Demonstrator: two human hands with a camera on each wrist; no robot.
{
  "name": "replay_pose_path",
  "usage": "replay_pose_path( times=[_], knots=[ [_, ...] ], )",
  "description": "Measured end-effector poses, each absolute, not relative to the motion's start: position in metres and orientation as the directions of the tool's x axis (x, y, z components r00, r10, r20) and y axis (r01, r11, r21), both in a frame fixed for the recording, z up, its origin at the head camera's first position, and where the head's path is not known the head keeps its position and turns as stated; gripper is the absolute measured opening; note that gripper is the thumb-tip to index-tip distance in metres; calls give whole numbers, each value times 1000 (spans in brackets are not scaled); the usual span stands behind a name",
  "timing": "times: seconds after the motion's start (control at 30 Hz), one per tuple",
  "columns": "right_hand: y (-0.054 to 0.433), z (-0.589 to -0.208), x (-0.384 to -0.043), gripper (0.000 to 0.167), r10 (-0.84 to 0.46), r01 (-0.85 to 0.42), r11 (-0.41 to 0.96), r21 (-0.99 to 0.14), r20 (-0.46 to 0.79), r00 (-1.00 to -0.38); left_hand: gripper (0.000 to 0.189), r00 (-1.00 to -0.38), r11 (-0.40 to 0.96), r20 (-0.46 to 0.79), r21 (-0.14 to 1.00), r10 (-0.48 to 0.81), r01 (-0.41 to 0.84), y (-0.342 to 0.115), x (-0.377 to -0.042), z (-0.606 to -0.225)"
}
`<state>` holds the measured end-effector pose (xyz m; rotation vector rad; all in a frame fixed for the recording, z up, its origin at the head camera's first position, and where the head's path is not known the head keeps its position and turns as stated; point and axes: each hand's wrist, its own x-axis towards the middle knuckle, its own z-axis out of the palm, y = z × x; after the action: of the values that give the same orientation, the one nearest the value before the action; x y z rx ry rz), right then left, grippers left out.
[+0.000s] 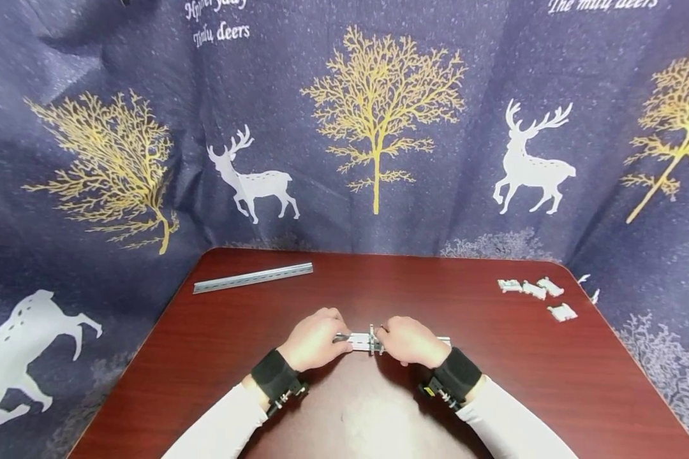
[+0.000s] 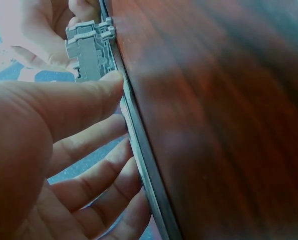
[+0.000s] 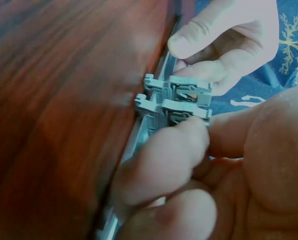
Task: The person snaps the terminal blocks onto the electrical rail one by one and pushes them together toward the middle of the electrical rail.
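Observation:
A slotted metal DIN rail [image 1: 360, 342] lies across the middle of the table, partly hidden by both hands. My left hand [image 1: 317, 341] holds it left of centre, the thumb on one side and the fingers on the other in the left wrist view. Two slim grey terminal blocks [image 3: 189, 86] sit side by side across the rail, a narrow gap between them. My right hand [image 1: 413, 342] pinches the nearer terminal block [image 3: 176, 108] in the right wrist view, its other fingers curled along the rail. The rail's right end shows past that hand.
A second, longer slotted metal rail [image 1: 252, 278] rests slanted at the back left of the table [image 1: 344, 290]. Several small white terminal blocks [image 1: 534, 290] lie loose at the back right. Behind the table's far edge hangs a dark blue cloth [image 1: 344, 229] printed with deer and trees.

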<state>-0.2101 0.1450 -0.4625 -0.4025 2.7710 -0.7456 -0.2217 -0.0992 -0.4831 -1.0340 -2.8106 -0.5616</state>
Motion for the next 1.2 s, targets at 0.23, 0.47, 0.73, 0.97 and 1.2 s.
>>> replay_pose_path(
  times=[0.23, 0.47, 0.73, 0.97, 1.2],
  knots=[
    [145, -459, -212, 45, -370, -256, 833, -490, -149, -917, 8, -752, 691, 230, 300, 617, 658, -100, -222, -481],
    [148, -460, -215, 39, -501, -437, 805, -401, -65, -863, 9, -752, 693, 230, 292, 618, 659, -100, -222, -480],
    [149, -456, -215, 40, -507, -432, 796, -424, -78, -858, 8, -754, 692, 218, 303, 620, 656, -100, -222, -481],
    [155, -454, -217, 38, -464, -284, 768, -574, -192, -865, 10, -754, 696, 210, 293, 622, 656, -98, -224, -481],
    [169, -447, -226, 48, -394, -289, 809, -511, -107, -913, 8, -746, 692, 211, 279, 632, 666, -99, -224, -481]
  ],
)
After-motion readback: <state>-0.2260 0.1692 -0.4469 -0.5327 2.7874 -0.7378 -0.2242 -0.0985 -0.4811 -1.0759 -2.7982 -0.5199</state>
